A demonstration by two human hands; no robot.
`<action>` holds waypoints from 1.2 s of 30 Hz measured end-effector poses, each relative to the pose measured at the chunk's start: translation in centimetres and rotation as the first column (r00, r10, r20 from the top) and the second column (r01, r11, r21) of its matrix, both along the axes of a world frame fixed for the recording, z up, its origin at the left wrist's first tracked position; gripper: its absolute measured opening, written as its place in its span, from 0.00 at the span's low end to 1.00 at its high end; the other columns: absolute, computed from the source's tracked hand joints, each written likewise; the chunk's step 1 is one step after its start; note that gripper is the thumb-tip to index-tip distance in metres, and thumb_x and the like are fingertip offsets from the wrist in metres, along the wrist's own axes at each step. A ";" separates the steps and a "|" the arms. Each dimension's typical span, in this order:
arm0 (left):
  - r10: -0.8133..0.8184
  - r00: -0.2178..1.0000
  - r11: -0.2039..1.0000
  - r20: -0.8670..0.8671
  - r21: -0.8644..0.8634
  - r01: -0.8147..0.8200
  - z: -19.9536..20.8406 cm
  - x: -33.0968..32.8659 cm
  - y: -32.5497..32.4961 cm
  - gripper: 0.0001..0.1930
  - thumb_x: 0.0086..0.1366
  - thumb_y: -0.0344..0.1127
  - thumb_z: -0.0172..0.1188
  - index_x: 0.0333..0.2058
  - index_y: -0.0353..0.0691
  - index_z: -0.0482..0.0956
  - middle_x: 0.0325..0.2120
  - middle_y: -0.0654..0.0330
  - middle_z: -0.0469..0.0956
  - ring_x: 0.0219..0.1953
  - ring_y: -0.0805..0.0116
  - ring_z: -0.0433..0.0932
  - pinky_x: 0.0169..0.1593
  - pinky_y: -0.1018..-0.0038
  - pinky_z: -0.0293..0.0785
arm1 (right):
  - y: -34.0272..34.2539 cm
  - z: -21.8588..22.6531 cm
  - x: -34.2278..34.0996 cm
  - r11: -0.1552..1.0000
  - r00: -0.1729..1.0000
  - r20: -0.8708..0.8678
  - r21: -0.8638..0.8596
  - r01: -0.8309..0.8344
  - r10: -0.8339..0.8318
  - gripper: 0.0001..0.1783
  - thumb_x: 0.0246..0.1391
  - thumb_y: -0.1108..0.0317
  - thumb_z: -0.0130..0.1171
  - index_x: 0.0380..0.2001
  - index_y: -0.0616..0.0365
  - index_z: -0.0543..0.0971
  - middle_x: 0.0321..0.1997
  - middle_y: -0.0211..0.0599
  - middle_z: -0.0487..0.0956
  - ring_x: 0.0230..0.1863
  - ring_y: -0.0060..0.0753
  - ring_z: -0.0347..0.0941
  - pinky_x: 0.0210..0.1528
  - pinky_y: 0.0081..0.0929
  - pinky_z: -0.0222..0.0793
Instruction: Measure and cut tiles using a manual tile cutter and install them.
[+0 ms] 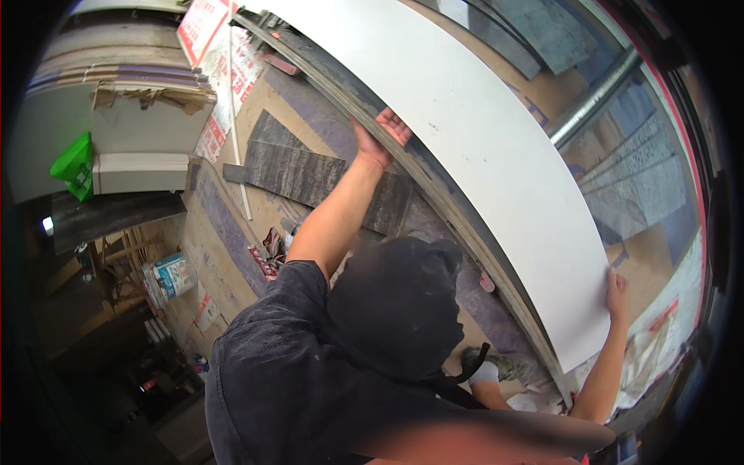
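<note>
Plywood-covered floor (267,105) lies under the large white flat board (496,163), strewn with grey stone-pattern planks (310,174). I see a person in a dark shirt (294,364) just beside the board. That person's one hand (381,133) presses its long edge, fingers spread; the other hand (617,293) grips its near end. My own hands are out of view, so I cannot tell their fingers.

The white panel (496,163) looks smooth and matt, like laminated board, with a layered grey edge. Grey planks (310,174) on the floor (232,232) show a streaked, stone-like finish. The floor itself is dull brown cardboard, and the bin (74,164) is glossy green plastic.
</note>
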State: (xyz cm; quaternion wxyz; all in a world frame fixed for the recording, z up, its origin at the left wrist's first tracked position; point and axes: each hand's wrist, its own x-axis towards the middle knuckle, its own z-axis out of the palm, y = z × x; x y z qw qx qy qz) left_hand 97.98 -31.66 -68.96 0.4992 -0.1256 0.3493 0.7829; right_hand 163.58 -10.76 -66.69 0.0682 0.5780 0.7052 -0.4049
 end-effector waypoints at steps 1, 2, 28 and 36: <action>-0.047 0.999 0.998 0.020 0.048 0.046 -0.1 -0.2 0.0 0.57 0.45 0.87 0.43 0.46 0.31 0.75 0.44 0.49 0.76 0.46 0.52 0.76 0.49 0.56 0.75 | 0.4 -0.1 -0.3 0.996 0.999 -0.028 0.078 -0.045 0.047 0.27 0.66 0.49 0.46 0.29 0.68 0.75 0.21 0.37 0.69 0.29 0.27 0.64 0.35 0.30 0.63; -0.090 0.996 0.990 -0.014 0.106 0.091 -0.3 -0.3 0.0 0.52 0.47 0.85 0.43 0.41 0.32 0.77 0.40 0.50 0.77 0.43 0.54 0.76 0.45 0.58 0.76 | 0.0 -0.8 -0.9 0.949 0.999 -0.013 0.312 -0.044 0.050 0.26 0.65 0.50 0.47 0.33 0.67 0.76 0.26 0.40 0.75 0.31 0.32 0.68 0.38 0.33 0.66; -0.019 0.999 1.000 -0.033 0.005 0.019 1.2 0.2 0.2 0.63 0.42 0.90 0.37 0.58 0.33 0.66 0.48 0.51 0.72 0.52 0.55 0.73 0.57 0.58 0.71 | 1.6 1.9 -27.7 0.987 0.998 0.057 0.154 -0.046 0.038 0.39 0.59 0.32 0.43 0.32 0.63 0.81 0.30 0.53 0.80 0.35 0.53 0.77 0.39 0.41 0.69; -0.116 0.992 0.989 -0.055 0.084 0.120 1.1 -0.1 -0.6 0.66 0.35 0.92 0.38 0.58 0.35 0.67 0.53 0.51 0.69 0.59 0.52 0.66 0.64 0.55 0.60 | 1.0 2.7 -28.7 0.965 0.983 0.182 0.259 -0.040 -0.008 0.41 0.59 0.30 0.41 0.34 0.62 0.82 0.33 0.53 0.81 0.38 0.54 0.77 0.42 0.41 0.69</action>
